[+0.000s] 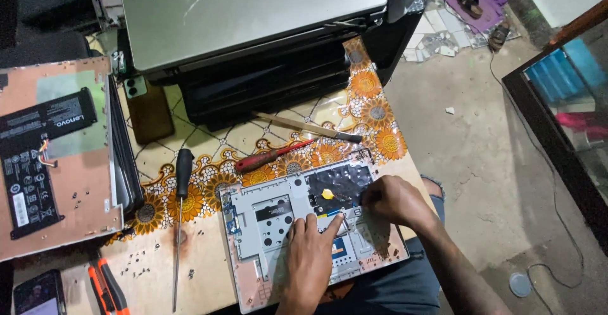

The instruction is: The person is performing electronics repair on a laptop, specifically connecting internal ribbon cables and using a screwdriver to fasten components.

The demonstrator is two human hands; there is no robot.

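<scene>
An opened silver laptop base (266,217) lies at the table's near edge, its inner frame and a black panel with a yellow dot (327,194) showing. My left hand (311,258) rests flat on the base, fingers spread, with the index fingertip pressing near a small part at the middle. My right hand (394,199) comes in from the right with its fingers curled at the base's right side, pinching or pressing something small by the black panel. What lies under those fingers is hidden.
Stacked laptops (253,42) fill the table's back. An opened laptop with a black battery (44,156) lies at left. A black-handled screwdriver (182,188), a red-handled screwdriver (272,155) and a metal blade (310,126) lie on the flowered cloth. Orange-black tool (106,286), phone (38,293), loose screws near left.
</scene>
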